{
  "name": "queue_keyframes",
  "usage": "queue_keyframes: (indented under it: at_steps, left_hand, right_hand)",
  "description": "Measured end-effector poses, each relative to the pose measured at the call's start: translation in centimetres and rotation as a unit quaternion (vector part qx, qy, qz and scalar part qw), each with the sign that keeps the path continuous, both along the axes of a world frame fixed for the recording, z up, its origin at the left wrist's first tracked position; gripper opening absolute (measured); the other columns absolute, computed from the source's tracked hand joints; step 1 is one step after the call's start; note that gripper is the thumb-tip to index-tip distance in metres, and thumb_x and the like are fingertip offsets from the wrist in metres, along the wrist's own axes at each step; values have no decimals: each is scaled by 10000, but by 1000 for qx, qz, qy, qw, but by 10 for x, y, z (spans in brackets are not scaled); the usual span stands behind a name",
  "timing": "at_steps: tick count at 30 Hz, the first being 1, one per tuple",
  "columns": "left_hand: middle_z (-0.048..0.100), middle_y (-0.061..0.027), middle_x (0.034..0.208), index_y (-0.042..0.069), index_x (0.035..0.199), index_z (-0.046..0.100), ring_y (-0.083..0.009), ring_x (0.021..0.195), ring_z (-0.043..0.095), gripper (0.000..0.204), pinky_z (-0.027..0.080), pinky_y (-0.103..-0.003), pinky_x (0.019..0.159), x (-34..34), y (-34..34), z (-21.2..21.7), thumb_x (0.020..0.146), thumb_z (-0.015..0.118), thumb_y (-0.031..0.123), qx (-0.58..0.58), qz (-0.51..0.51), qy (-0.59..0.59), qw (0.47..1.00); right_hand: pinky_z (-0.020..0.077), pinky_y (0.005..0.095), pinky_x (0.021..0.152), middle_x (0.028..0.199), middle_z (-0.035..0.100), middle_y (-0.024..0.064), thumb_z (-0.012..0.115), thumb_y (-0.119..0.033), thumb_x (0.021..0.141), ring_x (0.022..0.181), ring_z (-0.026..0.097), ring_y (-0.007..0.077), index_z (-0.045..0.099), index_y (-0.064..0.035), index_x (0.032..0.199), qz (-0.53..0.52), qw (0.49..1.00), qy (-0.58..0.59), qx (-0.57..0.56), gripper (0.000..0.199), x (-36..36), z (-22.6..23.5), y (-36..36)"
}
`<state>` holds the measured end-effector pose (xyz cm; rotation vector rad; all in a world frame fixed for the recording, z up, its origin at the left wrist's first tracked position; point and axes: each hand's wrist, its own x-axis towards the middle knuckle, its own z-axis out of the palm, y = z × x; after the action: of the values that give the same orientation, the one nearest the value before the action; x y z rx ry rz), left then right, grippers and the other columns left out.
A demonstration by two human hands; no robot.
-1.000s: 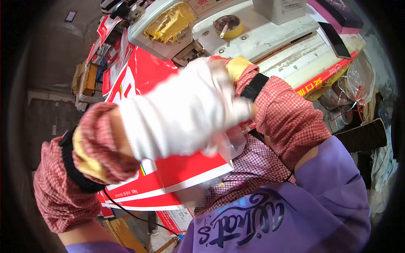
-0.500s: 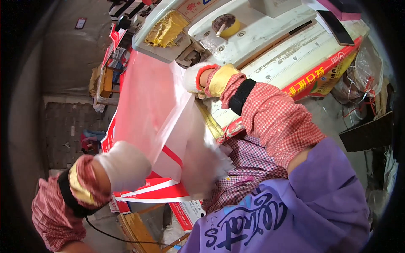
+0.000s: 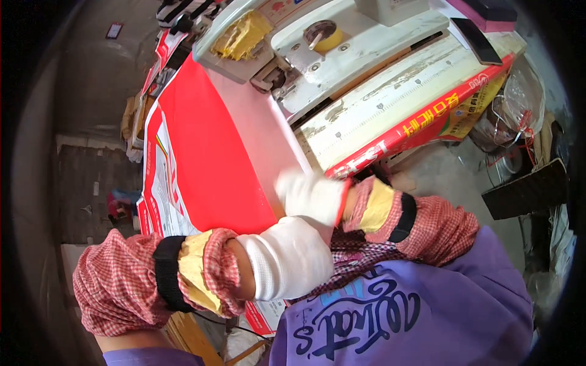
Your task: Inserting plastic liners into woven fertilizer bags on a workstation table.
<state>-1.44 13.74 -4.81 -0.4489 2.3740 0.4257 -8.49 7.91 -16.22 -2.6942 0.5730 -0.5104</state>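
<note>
A large red, white and pale pink plastic sack (image 3: 213, 152) spreads from beside the sewing machine's head (image 3: 244, 46) down to my hands. My left hand (image 3: 287, 259), in a white knitted glove, is at the sack's near edge, its back toward me and its fingers hidden. Just beyond it and to the right, my right hand (image 3: 311, 198), gloved the same way, lies over the sack's near right corner. Motion smears its fingers. The two gloves are very close together, and whether either grips the sack is hidden.
A roll of tape (image 3: 323, 36) sits on the machine's white bed. Right of it, a dark phone (image 3: 476, 41) lies on the worn white tabletop (image 3: 390, 104), whose front edge is red and yellow. A clear plastic bag (image 3: 516, 110) and a dark board (image 3: 525, 189) are at the right.
My right hand came from beside the machine head toward my body. My left hand swung rightward to meet it. The sack's lifted pale layer has come down, and its red face shows.
</note>
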Motion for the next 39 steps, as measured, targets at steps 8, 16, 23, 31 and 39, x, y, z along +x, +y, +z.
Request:
queue_keyframes:
  at_steps: [8,16,23,31,39]
  left_hand:
    - [591,-109,573,61,645,648,-293,538,615,73,471,-391,448,10,11,-1,631,611,123,41,1,10,999]
    - [612,-78,594,89,664,673,-255,570,636,87,488,-380,480,-8,-38,15,677,655,173,-115,1,-178,977]
    - [621,-89,700,73,735,680,-237,667,650,118,514,-365,556,18,-36,95,720,654,188,-133,172,-353,910]
    - [628,-104,714,27,703,651,-240,710,625,199,507,-384,625,0,-46,29,707,668,224,-203,-16,-233,951]
    - [652,-94,816,87,661,669,-276,825,611,151,484,-394,832,28,-88,133,629,715,228,-244,-42,-202,947]
  right_hand:
    - [488,492,838,1000,640,235,575,-239,865,991,615,380,568,-37,1142,-351,896,-45,268,343,49,-23,-65]
    - [525,396,710,789,663,199,594,-238,847,743,658,319,662,26,976,-240,969,52,41,302,47,-38,-50]
    - [529,380,543,742,673,176,532,-144,854,651,669,268,667,51,942,-307,950,31,-51,252,63,-22,-67]
    - [436,348,512,617,574,51,566,-274,869,574,554,230,611,-126,626,-563,367,233,-703,288,113,-110,-108]
    - [469,344,507,594,587,86,554,-174,819,550,585,227,657,-62,713,-294,948,-14,-117,186,83,-73,-69]
